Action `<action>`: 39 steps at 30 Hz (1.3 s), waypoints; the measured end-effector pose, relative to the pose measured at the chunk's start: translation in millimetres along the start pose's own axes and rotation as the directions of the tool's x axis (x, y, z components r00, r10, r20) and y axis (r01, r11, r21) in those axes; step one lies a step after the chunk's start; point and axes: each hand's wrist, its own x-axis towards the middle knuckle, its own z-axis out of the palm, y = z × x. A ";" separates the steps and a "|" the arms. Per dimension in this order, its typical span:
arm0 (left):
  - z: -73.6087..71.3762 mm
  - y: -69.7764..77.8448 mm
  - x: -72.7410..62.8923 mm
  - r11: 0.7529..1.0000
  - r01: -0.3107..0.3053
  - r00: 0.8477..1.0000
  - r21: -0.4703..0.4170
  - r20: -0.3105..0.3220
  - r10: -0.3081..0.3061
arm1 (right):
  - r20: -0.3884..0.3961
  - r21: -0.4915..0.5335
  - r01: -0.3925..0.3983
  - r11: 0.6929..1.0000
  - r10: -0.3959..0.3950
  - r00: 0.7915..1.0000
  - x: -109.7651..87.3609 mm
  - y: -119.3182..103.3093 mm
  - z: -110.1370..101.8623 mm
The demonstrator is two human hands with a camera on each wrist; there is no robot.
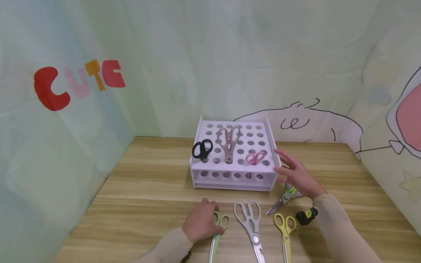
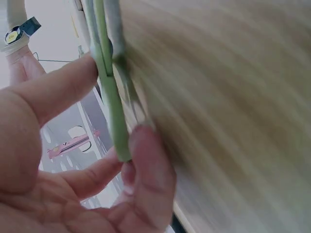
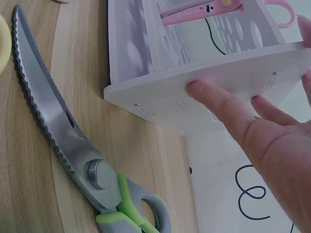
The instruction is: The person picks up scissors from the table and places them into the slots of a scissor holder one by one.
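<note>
My left hand (image 1: pixel 202 221) pinches the handle end of light green scissors (image 2: pixel 114 111), whose blades point toward me over the wooden table. At the right side of a white rack (image 1: pixel 230 185) with round holes is my right hand (image 1: pixel 300 177). Its extended fingertips touch the side panel in the right wrist view. Upright in the rack's holes stand black scissors (image 1: pixel 202 150), mauve scissors (image 1: pixel 229 155) and small pink scissors (image 1: pixel 254 159), handles up. Below the right hand lie shears (image 3: pixel 95 174) with grey and green handles.
Grey scissors (image 1: pixel 255 239) and yellow scissors (image 1: pixel 286 239) lie on the table (image 1: pixel 148 182) to the right of the green pair. A printed cloth (image 1: pixel 158 73) hangs behind the rack and along the sides.
</note>
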 end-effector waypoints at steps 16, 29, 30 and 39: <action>2.2 -4.9 0.0 0.979 -0.046 0.998 -0.201 0.024 0.052 | 0.006 -0.017 -0.010 1.000 0.010 1.000 2.4 0.1 -1.4; -3.8 -10.4 3.9 0.903 -0.063 0.989 -0.424 0.095 0.114 | 0.004 0.018 0.006 1.000 -0.006 1.000 0.8 0.9 -1.8; -5.5 -11.1 4.5 0.895 -0.066 0.989 -0.441 0.092 0.119 | 0.005 0.019 0.007 1.000 -0.007 1.000 0.8 0.7 -1.9; -27.6 -15.9 9.9 0.781 0.027 0.993 -0.624 0.107 0.051 | 0.010 0.009 0.003 1.000 -0.003 1.000 -0.5 0.3 -0.4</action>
